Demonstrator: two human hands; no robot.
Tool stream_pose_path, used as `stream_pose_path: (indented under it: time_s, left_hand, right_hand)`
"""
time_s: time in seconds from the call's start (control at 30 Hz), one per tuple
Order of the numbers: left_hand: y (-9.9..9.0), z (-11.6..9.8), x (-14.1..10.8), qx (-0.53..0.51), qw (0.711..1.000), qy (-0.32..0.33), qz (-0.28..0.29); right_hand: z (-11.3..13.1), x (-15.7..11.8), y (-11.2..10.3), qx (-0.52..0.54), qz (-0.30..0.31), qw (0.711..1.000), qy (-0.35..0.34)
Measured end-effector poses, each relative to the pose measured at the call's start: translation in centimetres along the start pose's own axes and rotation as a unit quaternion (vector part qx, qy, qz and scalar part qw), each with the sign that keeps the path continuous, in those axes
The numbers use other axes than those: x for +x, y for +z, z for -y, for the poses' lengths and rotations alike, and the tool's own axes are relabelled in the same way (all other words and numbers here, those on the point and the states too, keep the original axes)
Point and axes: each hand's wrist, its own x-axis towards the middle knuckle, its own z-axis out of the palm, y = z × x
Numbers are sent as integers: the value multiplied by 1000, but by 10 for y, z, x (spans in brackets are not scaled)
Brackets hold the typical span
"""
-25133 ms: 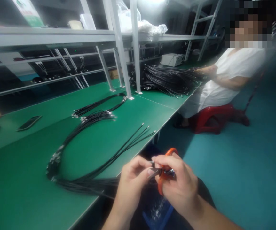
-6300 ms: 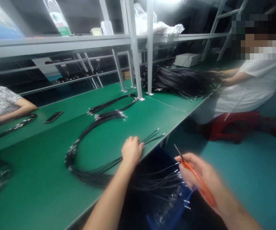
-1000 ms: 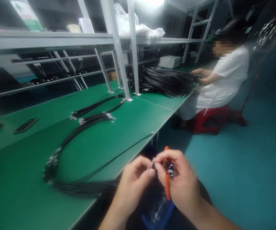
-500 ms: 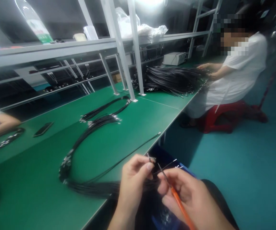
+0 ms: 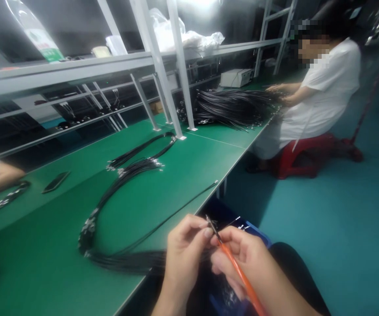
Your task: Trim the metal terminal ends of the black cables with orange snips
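In front of me, my left hand [image 5: 187,250] is closed in a pinch on a black cable's end, by the table's front edge. My right hand [image 5: 242,259] is wrapped round an orange-handled tool [image 5: 238,265] with a slim dark metal tip. That tip meets the cable end at my left fingertips; the exact contact is too small to make out. A bundle of black cables [image 5: 126,259] runs along the green table towards my left hand and curves back up the table. One loose cable [image 5: 182,208] lies apart from it.
Below my hands stands a blue bin [image 5: 261,235] with cable ends sticking out. A metal shelf frame [image 5: 163,74] rises from the green table [image 5: 176,175]. A co-worker in white [image 5: 327,96] sits by a large cable pile [image 5: 232,107]. A phone [image 5: 55,182] lies at left, near another person's arm [image 5: 1,175].
My right hand has moved left and the tool's tip has come up against the cable end at my left fingers. The whole view has shifted slightly.
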Motion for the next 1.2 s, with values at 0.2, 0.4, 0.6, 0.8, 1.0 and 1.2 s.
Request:
stream_pose_path:
  time_s: [0.2,0.4,0.6,0.8,1.0,1.2]
  left_hand:
    - [4,-2,2,-7,1000,-10,-2]
    - [2,-1,2,11,1000,-12,3]
    - [0,3,3,44,999,-1,1]
    - [3,3,6,56,998,11,-32]
    - [1,8,6,53,998,26,-30]
    - [-2,10,7,37,998,23,-46]
  right_hand:
    - [5,-1,-1,-33,-21,999,5]
    - [6,-1,0,-34,-29,999,16]
    - [4,-3,-8,-33,-5,999,15]
    - [-1,-5,-16,-38,-1,999,-5]
    - [2,-5,-17,-49,27,998,-26]
    - [3,-7,-16,-88,3,996,-9]
